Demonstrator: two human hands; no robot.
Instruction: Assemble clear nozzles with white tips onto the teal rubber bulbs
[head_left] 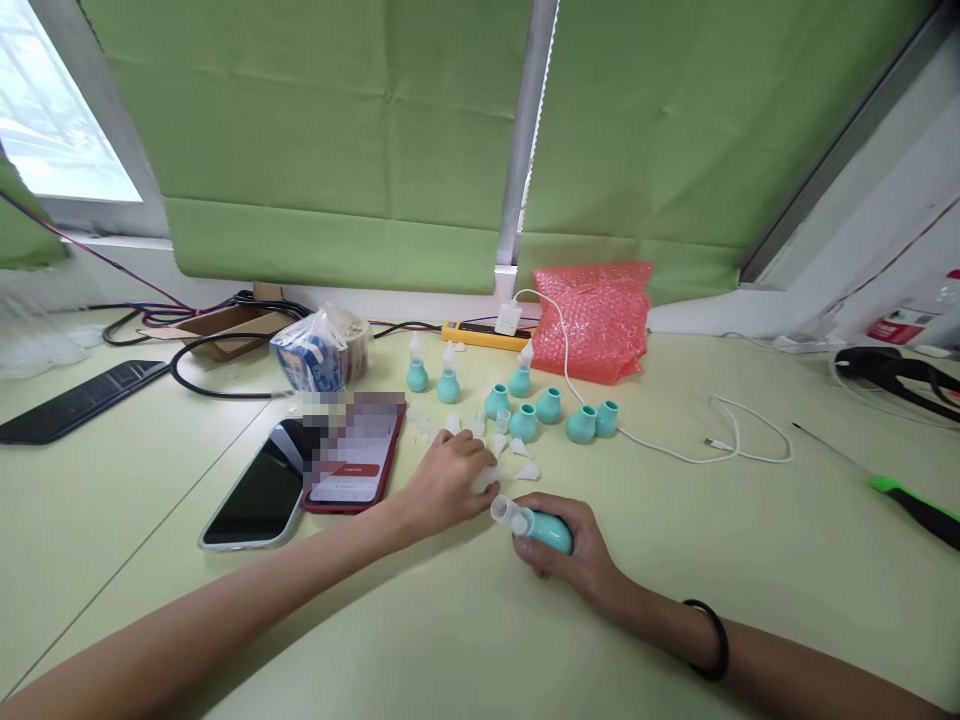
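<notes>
My right hand (pixel 574 550) is wrapped round a teal rubber squeeze bulb (pixel 549 532), which lies on its side. A clear plastic tube piece (pixel 506 513) is fitted in the bulb's neck and points left. My left hand (pixel 454 478) is closed, its fingertips round a translucent plastic piece (pixel 486 478) partly hidden by them. Just beyond lie small white tips (pixel 529 471) and a clear connector (pixel 500 420). Several open-necked teal bulbs (pixel 523 423) stand behind these. Three more, including one teal bulb (pixel 448 386) at the back, have clear tips fitted.
Two phones, one black-screened (pixel 259 490) and one red-cased (pixel 356 455), lie left of my left hand. A red bubble-wrap packet (pixel 592 325), a yellow power strip (pixel 480 336) and a bagged bundle (pixel 319 355) sit behind. A white cable (pixel 675 455) and a screwdriver (pixel 892 487) are rightward.
</notes>
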